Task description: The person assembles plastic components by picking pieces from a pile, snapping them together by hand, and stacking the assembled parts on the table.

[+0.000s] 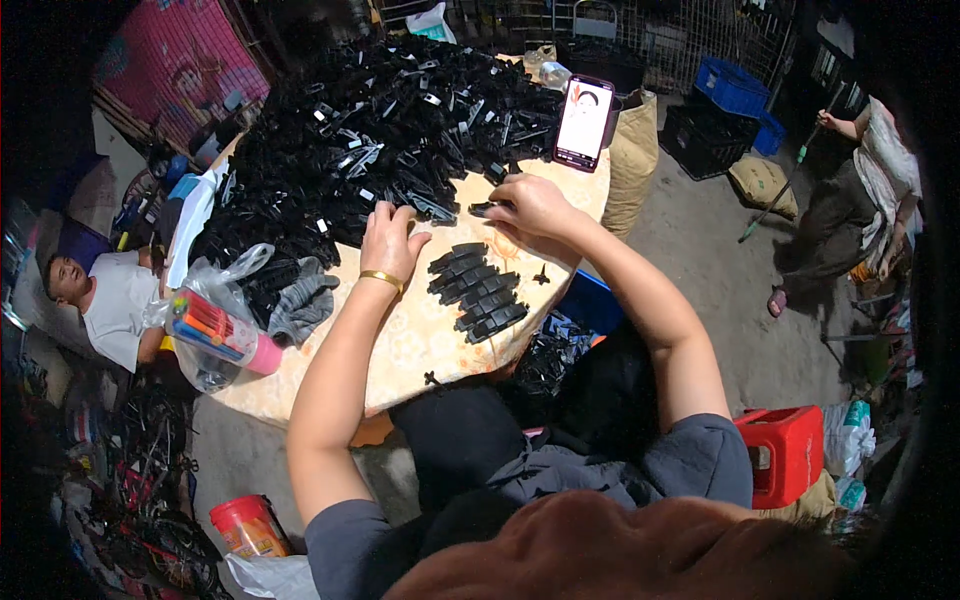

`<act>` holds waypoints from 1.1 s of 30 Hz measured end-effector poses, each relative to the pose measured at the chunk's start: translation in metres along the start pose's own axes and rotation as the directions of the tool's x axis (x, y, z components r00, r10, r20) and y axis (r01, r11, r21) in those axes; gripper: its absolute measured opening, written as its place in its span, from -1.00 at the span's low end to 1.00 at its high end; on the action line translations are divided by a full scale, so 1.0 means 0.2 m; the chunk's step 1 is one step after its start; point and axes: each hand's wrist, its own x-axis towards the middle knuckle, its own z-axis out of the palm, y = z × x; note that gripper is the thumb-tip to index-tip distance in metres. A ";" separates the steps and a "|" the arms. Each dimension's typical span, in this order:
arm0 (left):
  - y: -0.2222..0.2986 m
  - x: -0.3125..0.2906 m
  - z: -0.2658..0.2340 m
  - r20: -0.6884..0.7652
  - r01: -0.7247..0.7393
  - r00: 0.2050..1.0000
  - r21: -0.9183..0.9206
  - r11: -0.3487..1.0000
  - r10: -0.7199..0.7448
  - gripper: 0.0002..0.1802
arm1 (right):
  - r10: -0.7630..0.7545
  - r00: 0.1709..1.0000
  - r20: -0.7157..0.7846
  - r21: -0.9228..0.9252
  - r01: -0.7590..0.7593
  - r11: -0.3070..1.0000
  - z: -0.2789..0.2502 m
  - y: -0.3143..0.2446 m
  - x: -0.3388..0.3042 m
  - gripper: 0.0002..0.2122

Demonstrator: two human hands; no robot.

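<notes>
A heap of small black plastic parts (350, 130) covers the far side of the round table. At its near edge rests my left hand (388, 245), palm down, with the thumb held away from the fingers and nothing visible in it. Farther right, my right hand (535, 207) pinches a small black plastic part (482, 210) just above the tablecloth. Between my forearms lie several matching black parts (478, 290), lined up in a slanting, overlapping row. A tiny dark piece (541, 274) sits to the right of that row.
A phone (584, 122) stands upright at the table's far right. A pink cup of coloured pens (225, 332) and a grey glove (302, 302) lie at the left. Below the table's right edge is a blue bin (592, 302). Two other people are nearby, left and right.
</notes>
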 end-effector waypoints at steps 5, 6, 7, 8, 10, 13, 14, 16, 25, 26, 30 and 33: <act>-0.03 0.02 0.02 -0.055 0.202 0.975 -0.167 0.965 -0.214 -0.72 | -0.006 0.981 -0.194 -0.113 -0.016 0.993 0.06 0.03 0.13 -0.81; -0.04 0.02 0.03 -0.101 0.168 0.979 -0.109 0.980 -0.179 -0.75 | -0.024 0.983 -0.184 -0.249 -0.023 0.968 0.09 0.05 0.16 -0.84; -0.05 0.02 0.04 -0.102 0.171 0.978 -0.108 0.979 -0.182 -0.75 | -0.041 0.984 -0.171 -0.380 -0.027 0.925 0.11 0.07 0.19 -0.87; -0.06 0.02 0.04 -0.141 0.175 0.972 -0.094 0.980 -0.187 -0.74 | 0.016 0.993 -0.119 -0.443 -0.067 0.894 0.13 0.07 0.22 -0.90; -0.07 0.02 0.03 -0.207 0.200 0.953 -0.112 0.973 -0.220 -0.74 | 0.055 0.994 -0.091 -0.469 -0.092 0.878 0.15 0.09 0.26 -0.90; -0.08 0.01 -0.02 -0.264 0.257 0.916 -0.195 0.946 -0.303 -0.79 | 0.131 0.989 -0.069 -0.505 -0.148 0.850 0.16 0.07 0.28 -0.90; -0.08 0.01 -0.04 -0.247 0.293 0.903 -0.242 0.925 -0.351 -0.77 | 0.165 0.983 -0.077 -0.515 -0.181 0.838 0.16 0.06 0.28 -0.90; -0.06 0.00 -0.05 -0.216 0.297 0.898 -0.347 0.890 -0.384 -0.75 | 0.141 0.984 -0.106 -0.486 -0.175 0.856 0.17 0.07 0.28 -0.90; 0.09 -0.01 -0.01 0.211 0.196 0.972 -0.504 0.841 -0.101 -0.64 | 0.158 0.984 -0.080 -0.587 -0.175 0.790 0.16 0.12 0.26 -0.88; 0.08 -0.02 0.00 0.210 0.198 0.972 -0.502 0.842 -0.103 -0.64 | 0.131 0.988 -0.080 -0.602 -0.153 0.784 0.17 0.11 0.26 -0.89; 0.06 -0.04 0.02 0.211 0.165 0.976 -0.556 0.815 -0.053 -0.63 | 0.051 0.986 -0.161 -0.573 -0.135 0.809 0.12 0.14 0.24 -0.91; 0.08 -0.03 -0.01 0.244 0.158 0.969 -0.529 0.834 -0.029 -0.63 | 0.225 0.966 -0.125 -0.418 -0.257 0.871 0.07 0.19 0.23 -0.85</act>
